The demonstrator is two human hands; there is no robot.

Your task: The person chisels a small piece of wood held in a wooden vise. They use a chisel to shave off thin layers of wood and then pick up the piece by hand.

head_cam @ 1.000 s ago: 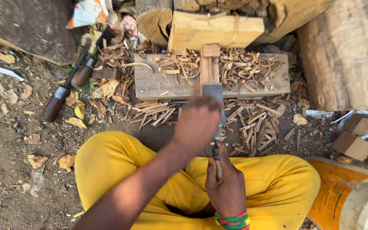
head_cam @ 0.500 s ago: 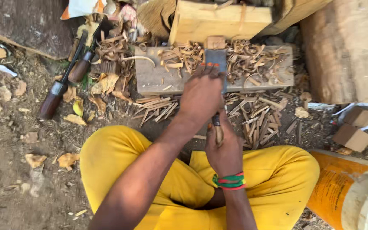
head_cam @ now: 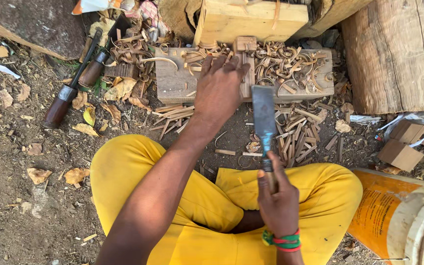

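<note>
The person sits cross-legged on bare earth in yellow trousers (head_cam: 138,172). The right hand (head_cam: 279,201) is wrapped around the handle of a wide flat chisel (head_cam: 264,120), fingers curled tight about it with the thumb laid along the top; the blade points away from the body and hangs above the ground just short of the work board (head_cam: 172,81). A red and green bangle (head_cam: 283,240) circles that wrist.

The left hand (head_cam: 219,88) reaches forward and lies palm down on the board, fingers slightly spread, fingertips touching a small upright strip of wood (head_cam: 246,59) that stands at the board's middle. Whether the hand grips the strip or only presses on it cannot be told.

Curled wood shavings (head_cam: 285,64) cover the right part of the board, and split slivers (head_cam: 300,135) lie on the ground just below it. A pale squared block (head_cam: 251,19) sits behind the board. Two dark-handled tools (head_cam: 74,83) lie to the left on the soil. A large log (head_cam: 398,54) stands to the right, with an orange bucket (head_cam: 384,211) beside the right knee.
</note>
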